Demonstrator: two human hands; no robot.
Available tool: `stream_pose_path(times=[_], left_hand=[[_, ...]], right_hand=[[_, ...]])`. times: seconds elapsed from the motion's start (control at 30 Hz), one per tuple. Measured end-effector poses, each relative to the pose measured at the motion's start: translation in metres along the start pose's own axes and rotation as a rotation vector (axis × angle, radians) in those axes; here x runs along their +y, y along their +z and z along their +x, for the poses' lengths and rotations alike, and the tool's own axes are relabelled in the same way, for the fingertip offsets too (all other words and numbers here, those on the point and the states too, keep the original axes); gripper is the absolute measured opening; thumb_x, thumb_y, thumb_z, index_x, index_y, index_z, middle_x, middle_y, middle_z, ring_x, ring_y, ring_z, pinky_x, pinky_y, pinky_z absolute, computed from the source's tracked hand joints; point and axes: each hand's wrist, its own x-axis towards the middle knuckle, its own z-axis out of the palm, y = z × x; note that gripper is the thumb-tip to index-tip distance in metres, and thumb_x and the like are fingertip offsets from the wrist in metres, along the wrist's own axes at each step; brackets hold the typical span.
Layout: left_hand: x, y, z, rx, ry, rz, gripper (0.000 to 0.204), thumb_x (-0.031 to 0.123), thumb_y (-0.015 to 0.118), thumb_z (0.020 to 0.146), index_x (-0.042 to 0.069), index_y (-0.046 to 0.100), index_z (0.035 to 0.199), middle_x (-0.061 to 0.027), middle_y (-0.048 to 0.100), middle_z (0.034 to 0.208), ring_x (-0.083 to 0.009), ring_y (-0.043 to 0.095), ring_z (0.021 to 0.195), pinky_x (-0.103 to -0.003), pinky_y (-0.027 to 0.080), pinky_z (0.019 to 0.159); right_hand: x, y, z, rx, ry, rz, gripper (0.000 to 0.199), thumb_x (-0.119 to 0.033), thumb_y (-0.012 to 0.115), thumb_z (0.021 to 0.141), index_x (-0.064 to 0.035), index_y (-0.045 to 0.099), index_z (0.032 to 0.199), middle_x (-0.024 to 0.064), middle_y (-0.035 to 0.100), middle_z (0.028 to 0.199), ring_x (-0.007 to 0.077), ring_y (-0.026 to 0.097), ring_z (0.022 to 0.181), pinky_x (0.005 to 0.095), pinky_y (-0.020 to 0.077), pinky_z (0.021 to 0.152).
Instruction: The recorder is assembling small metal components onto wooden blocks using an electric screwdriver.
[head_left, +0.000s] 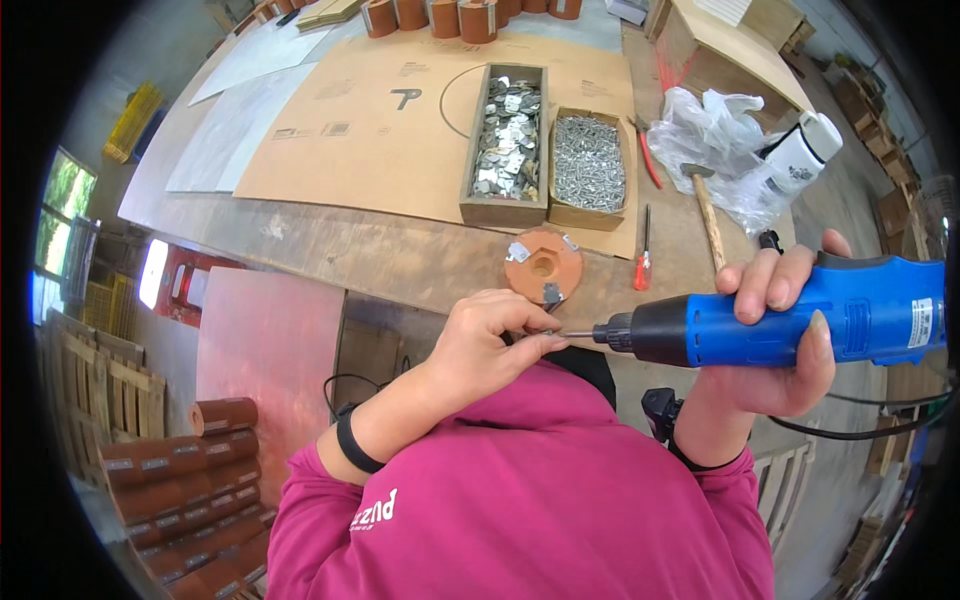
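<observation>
Seemingly, the bit [580,334] is being loaded: left hand [490,343] pinching its tip, right hand [785,385] gripping the blue driver [860,310]; next likely calls for aiming at the twelve-o'clock disc [543,265].

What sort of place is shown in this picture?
Probably a workshop or assembly area: a blue and black power screwdriver, an open brown box of silver metal fasteners, and stacked reddish-brown cylinders.

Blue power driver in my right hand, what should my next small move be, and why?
Probably guide the blue power driver to the round reddish-brown piece: the left hand pinches what looks like a screw at the bit's tip, and that piece lies just beyond, metal tabs on its face.
</observation>
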Motion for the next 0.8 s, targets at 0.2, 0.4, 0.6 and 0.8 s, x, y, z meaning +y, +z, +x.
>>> stream_pose_path(times=[0.2, 0.4, 0.6, 0.8], left_hand=[[0.0, 0.0, -0.008, 0.016, 0.025, -0.005, 0.011, 0.002, 0.07, 0.062, 0.001, 0.062, 0.07, -0.0082, 0.062, 0.069, -0.0163, 0.058, 0.066, -0.026, 0.045, 0.06], [0.001, -0.001, -0.009, -0.01, 0.039, -0.004, 0.012, 0.003, 0.071, 0.061, 0.002, 0.063, 0.07, -0.0075, 0.062, 0.068, -0.0166, 0.058, 0.065, -0.026, 0.044, 0.061], [-0.004, 0.003, -0.007, -0.009, 0.038, -0.049, 0.012, 0.006, 0.071, 0.061, 0.003, 0.062, 0.067, -0.007, 0.059, 0.064, -0.0188, 0.055, 0.061, -0.028, 0.042, 0.058], [-0.009, 0.002, 0.0, -0.012, 0.123, 0.058, 0.014, 0.006, 0.071, 0.061, 0.003, 0.061, 0.071, -0.0063, 0.06, 0.067, -0.0194, 0.056, 0.064, -0.029, 0.042, 0.062]], right_hand=[[0.007, 0.003, -0.008, 0.036, 0.08, -0.008, 0.053, -0.02, 0.041, 0.08, 0.0057, 0.023, 0.123, 0.0103, 0.044, 0.081, 0.0181, 0.047, 0.069, 0.0384, 0.0446, 0.075], [0.006, 0.004, -0.009, 0.016, 0.075, -0.031, 0.054, -0.02, 0.043, 0.079, 0.0045, 0.023, 0.123, 0.0099, 0.044, 0.08, 0.0174, 0.047, 0.068, 0.0376, 0.0447, 0.072], [0.009, 0.002, -0.009, -0.034, 0.071, -0.049, 0.056, -0.019, 0.044, 0.077, 0.0038, 0.023, 0.123, 0.0096, 0.044, 0.08, 0.0177, 0.047, 0.066, 0.038, 0.0446, 0.071], [0.015, 0.007, -0.003, -0.05, 0.077, -0.11, 0.056, -0.017, 0.044, 0.076, 0.0047, 0.023, 0.123, 0.0112, 0.046, 0.079, 0.0191, 0.049, 0.066, 0.0409, 0.0449, 0.075]])
